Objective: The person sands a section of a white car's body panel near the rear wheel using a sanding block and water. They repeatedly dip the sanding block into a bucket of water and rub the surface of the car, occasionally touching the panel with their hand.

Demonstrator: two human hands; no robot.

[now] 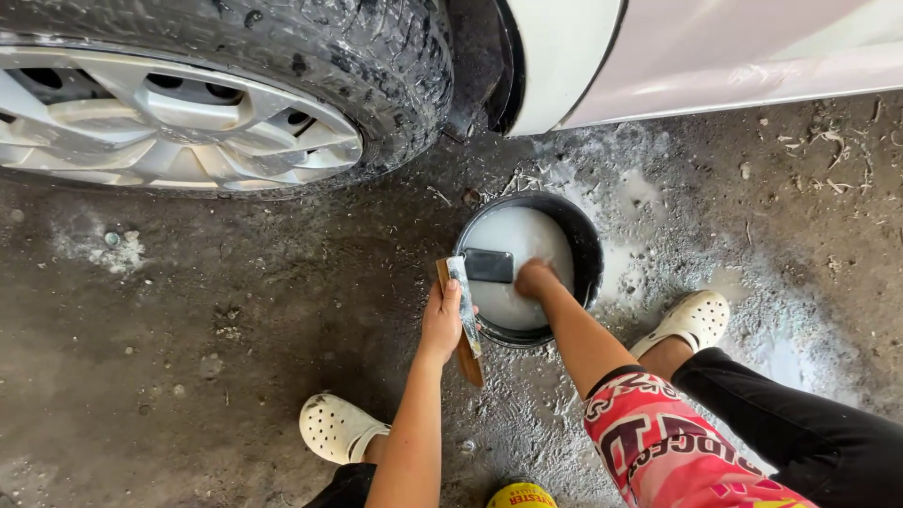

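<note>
My left hand (440,318) grips a wooden-backed scrub brush (465,325) and holds it upright just outside the left rim of a black bucket (591,254). The bucket stands on the ground and is full of white foamy water. My right hand (534,278) is dipped into the foam, fingers curled and partly sunk. It touches a dark rectangular pad (489,265) that lies at the bucket's left side. Whether the fingers hold the pad is hidden by the foam.
A wet car tyre with a silver wheel cover (188,122) is at the top left, beside the white car body (715,56). The concrete ground has foam patches (640,193). My white clogs (334,428) (691,320) flank the bucket. A yellow lid (520,496) is at the bottom edge.
</note>
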